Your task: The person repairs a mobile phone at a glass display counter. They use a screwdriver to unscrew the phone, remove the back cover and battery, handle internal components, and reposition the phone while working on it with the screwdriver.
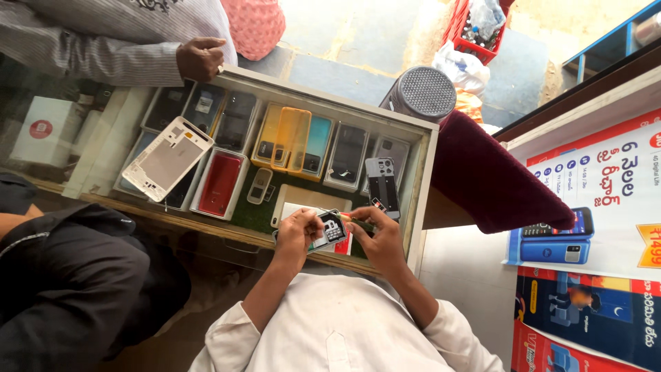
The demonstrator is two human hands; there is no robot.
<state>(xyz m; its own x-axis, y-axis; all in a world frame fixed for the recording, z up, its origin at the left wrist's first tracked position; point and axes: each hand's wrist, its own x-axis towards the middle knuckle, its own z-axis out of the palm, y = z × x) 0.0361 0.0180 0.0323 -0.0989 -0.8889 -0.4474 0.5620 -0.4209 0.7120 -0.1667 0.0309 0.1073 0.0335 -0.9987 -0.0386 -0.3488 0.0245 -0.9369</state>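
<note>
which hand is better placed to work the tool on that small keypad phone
Right, probably: the right hand holds the thin green-tipped tool pointed at the small keypad phone, which the left hand grips.

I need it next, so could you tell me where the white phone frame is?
The white phone frame lies on the glass counter's left side, above the red case.

Bright daylight falls from the top; the glass counter [413, 131] shows glare at its left edge; wide-angle bending throughout.

Glass display counter [420, 200], concrete floor [358, 41], poster wall [606, 227]
</note>
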